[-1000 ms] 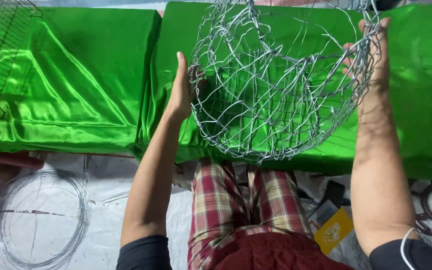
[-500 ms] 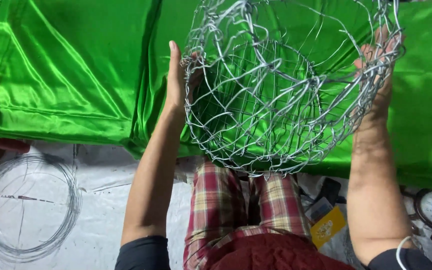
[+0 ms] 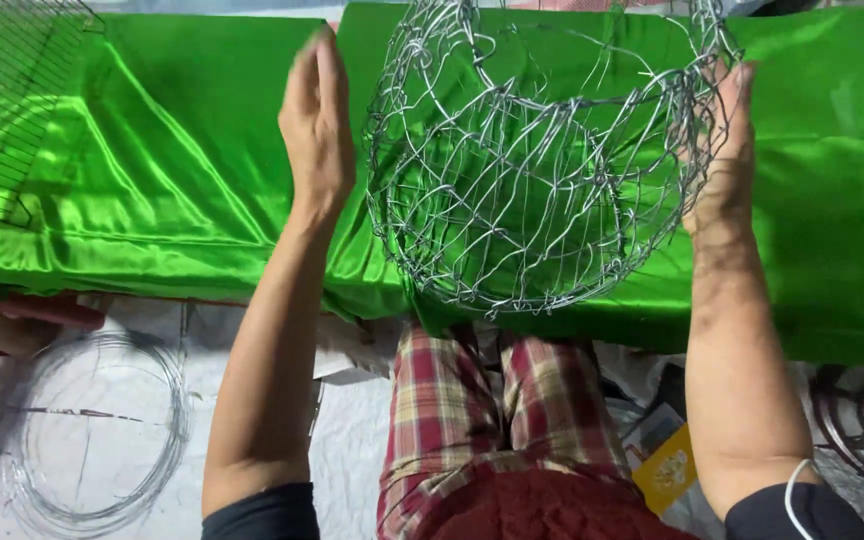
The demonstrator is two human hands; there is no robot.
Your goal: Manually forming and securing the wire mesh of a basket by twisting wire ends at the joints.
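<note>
We're mid-shaping on the round wire-mesh basket (image 3: pixel 537 170), held up over the green satin cloth (image 3: pixel 152 190): right hand (image 3: pixel 717 150) clamped on its rim, left hand (image 3: pixel 317 120) flat, open, just clear of it; regripping probably comes next.

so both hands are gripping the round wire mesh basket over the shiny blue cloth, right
Not quite: the shiny cloth is green, not blue. The head view shows the left hand and right hand at the sides of the round wire mesh basket.
</note>
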